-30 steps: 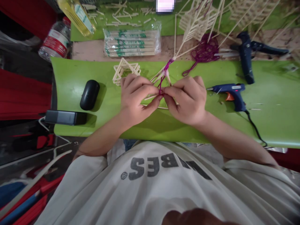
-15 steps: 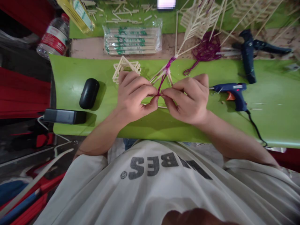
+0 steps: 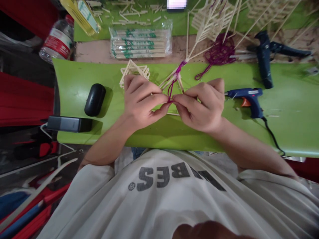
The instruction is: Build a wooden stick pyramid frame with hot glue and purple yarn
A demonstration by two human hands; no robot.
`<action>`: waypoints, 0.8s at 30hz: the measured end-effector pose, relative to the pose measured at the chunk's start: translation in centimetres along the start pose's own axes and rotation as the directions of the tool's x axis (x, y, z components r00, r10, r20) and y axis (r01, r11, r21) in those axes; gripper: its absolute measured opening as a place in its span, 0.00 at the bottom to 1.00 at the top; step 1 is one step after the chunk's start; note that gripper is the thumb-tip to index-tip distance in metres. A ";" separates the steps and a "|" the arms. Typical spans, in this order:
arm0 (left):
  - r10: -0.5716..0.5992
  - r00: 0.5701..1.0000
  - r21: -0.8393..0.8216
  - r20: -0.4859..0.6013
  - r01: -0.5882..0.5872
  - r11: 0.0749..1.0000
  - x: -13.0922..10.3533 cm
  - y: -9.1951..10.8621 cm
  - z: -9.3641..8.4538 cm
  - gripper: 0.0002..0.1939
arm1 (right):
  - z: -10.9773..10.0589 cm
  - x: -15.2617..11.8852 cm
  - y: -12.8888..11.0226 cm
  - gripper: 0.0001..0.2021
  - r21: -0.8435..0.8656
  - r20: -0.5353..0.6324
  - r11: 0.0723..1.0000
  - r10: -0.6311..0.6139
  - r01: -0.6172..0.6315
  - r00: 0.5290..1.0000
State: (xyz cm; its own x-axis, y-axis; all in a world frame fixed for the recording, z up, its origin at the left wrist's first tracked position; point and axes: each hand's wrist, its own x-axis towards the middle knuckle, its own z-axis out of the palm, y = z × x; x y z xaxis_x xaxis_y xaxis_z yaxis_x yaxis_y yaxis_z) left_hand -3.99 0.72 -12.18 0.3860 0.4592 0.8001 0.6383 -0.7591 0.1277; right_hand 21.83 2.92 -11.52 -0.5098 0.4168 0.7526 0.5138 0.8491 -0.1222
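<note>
Purple yarn (image 3: 170,89) runs down from a wrapped joint on a frame of thin wooden sticks (image 3: 181,83) and ends between my fingertips. My left hand (image 3: 146,101) pinches one part of it between thumb and forefinger. Close beside it, my right hand (image 3: 201,104) pinches the yarn too, and a short stretch shows between the two hands. Part of the stick frame is hidden behind my hands. A small star-shaped stick piece (image 3: 134,69) lies just beyond my left hand. The blue glue gun (image 3: 249,98) rests to the right of my right hand.
A tangle of purple yarn (image 3: 220,51) lies behind the frame, near a dark-handled tool (image 3: 264,59). Packed sticks (image 3: 141,43) sit at the back. On the left are a black oval case (image 3: 95,99), a black box (image 3: 69,123) and a bottle (image 3: 58,39). The glue gun's cord (image 3: 271,134) trails over the front edge.
My right hand has shifted slightly right and a little more yarn shows between my fingertips. The yarn above them hangs looser, in a small loop. Both hands keep their pinch.
</note>
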 end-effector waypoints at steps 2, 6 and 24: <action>-0.004 0.999 -0.006 0.053 0.004 1.000 -0.7 -0.6 -0.1 0.19 | 0.3 -0.1 0.2 0.07 0.032 -0.075 0.999 -0.019 0.022 0.997; -0.028 0.999 -0.067 0.045 0.031 0.997 -1.2 -1.1 -0.3 0.15 | 1.0 -0.4 0.5 0.07 0.064 -0.058 0.997 0.036 -0.032 0.998; 0.126 0.987 0.084 -0.103 -0.117 0.990 1.1 -0.2 0.3 0.19 | 0.3 1.1 0.9 0.04 -0.100 -0.202 0.972 -0.228 0.212 0.952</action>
State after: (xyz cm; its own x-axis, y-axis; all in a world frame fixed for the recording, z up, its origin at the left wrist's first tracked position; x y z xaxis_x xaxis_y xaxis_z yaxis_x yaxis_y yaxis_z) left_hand -3.52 1.53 -11.45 0.3925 0.3104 0.8658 0.6425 -0.7661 -0.0167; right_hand 21.51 4.27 -11.00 -0.4635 0.1374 0.8754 0.4605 0.8814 0.1055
